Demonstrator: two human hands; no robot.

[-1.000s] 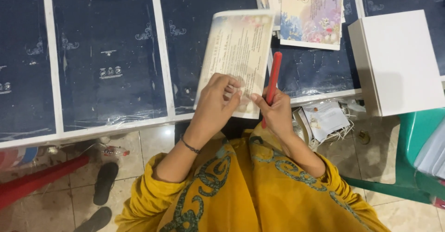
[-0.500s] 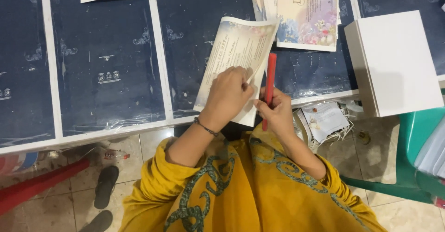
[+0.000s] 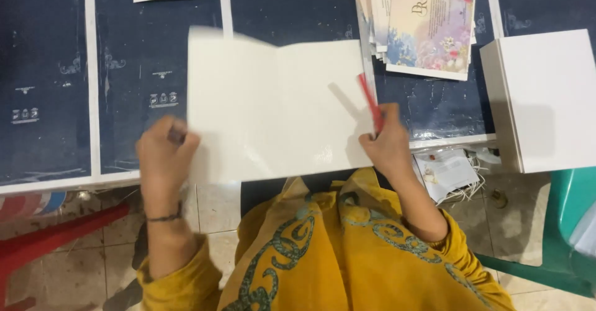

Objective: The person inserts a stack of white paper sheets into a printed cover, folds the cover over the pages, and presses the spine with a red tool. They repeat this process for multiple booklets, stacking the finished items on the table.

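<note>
Head view, left hand [image 3: 166, 156]: at 8 o'clock, closed on the left edge of the white card [image 3: 273, 109].
Head view, right hand [image 3: 388, 140]: at 4 o'clock, clamped on a red pen [image 3: 370, 103], touching the card's right edge.
White card: opened flat, centre, on the dark table [image 3: 62, 69].
Floral cards [image 3: 428, 22]: 1 o'clock.
White box [image 3: 546, 100]: 3 o'clock.

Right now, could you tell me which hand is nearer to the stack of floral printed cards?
Right. The right hand, holding a red pen, sits just below-left of the floral cards; the left hand is far across the white sheet.
</note>
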